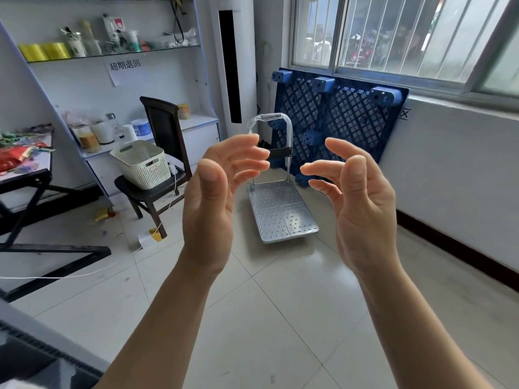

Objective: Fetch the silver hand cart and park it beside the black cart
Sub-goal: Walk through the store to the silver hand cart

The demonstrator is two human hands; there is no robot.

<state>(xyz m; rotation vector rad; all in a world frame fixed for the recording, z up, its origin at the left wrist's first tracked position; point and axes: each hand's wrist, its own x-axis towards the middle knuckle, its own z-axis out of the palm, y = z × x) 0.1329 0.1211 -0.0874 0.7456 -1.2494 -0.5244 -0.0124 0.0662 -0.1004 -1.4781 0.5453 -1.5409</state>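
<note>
Left hand [213, 197] and right hand [356, 203] are hovering mid-air, each grip apart and holding nothing; silver hand cart [280, 211] is standing well ahead on the floor [280, 304], just before the blue pallet [337, 122] — best walking up close, taking its handle [271, 116] evenly with both hands before pulling.

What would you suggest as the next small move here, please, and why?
Probably step forward and reach for the handle of the silver hand cart. The left hand and right hand are raised, open and empty, while the cart stands untouched farther off, by the blue pallet.
</note>
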